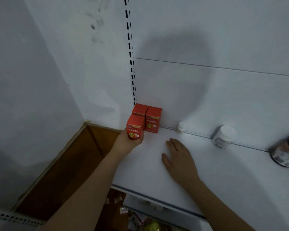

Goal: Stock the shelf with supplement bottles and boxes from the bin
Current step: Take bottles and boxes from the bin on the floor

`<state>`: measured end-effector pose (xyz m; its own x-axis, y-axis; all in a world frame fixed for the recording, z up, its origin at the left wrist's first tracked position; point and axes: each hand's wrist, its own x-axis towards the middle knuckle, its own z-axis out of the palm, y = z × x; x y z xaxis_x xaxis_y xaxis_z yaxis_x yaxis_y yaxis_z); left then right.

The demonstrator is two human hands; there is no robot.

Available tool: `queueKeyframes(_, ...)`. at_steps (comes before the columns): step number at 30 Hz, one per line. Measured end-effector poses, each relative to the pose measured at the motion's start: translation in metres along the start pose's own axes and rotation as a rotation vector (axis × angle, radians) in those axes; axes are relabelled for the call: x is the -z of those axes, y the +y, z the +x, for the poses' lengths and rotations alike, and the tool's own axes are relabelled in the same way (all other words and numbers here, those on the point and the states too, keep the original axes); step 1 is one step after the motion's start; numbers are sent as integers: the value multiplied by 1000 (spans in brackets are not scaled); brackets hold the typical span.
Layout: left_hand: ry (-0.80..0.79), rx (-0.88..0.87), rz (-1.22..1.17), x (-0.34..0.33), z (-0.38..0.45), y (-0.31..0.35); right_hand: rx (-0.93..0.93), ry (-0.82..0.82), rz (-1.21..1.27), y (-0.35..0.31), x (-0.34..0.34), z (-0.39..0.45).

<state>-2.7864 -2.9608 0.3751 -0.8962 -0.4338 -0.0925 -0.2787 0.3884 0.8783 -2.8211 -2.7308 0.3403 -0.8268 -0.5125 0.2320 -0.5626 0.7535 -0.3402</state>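
Note:
My left hand [127, 142] grips a red supplement box [135, 127] from below at the left end of the white shelf [223, 174]. Two more red boxes stand behind it, one [153, 119] to its right and one [139, 109] in the back corner. My right hand [178, 158] lies flat on the shelf with straight fingers, holding nothing. Along the back stand a small white bottle [181, 127], a larger white-capped jar [223, 136] and a dark bottle [285, 152] at the right edge, blurred.
A slotted upright [131, 52] runs up the white back panel. Left of the shelf is a white wall and brown floor [62, 172]. Below the shelf's front edge, packets and a yellow item [150, 225] show dimly.

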Motion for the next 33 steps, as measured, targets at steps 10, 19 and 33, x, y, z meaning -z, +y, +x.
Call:
queueKeyframes(10,-1,-14,-98,1,11,-9,-36,-25,5,-4,5,0)
queueKeyframes(19,42,-33,-50,-6,14,-18,-47,-41,0,-5,8,2)
queueKeyframes(33,482,-274,23,-9,-63,37,-237,190,218,38,110,-82)
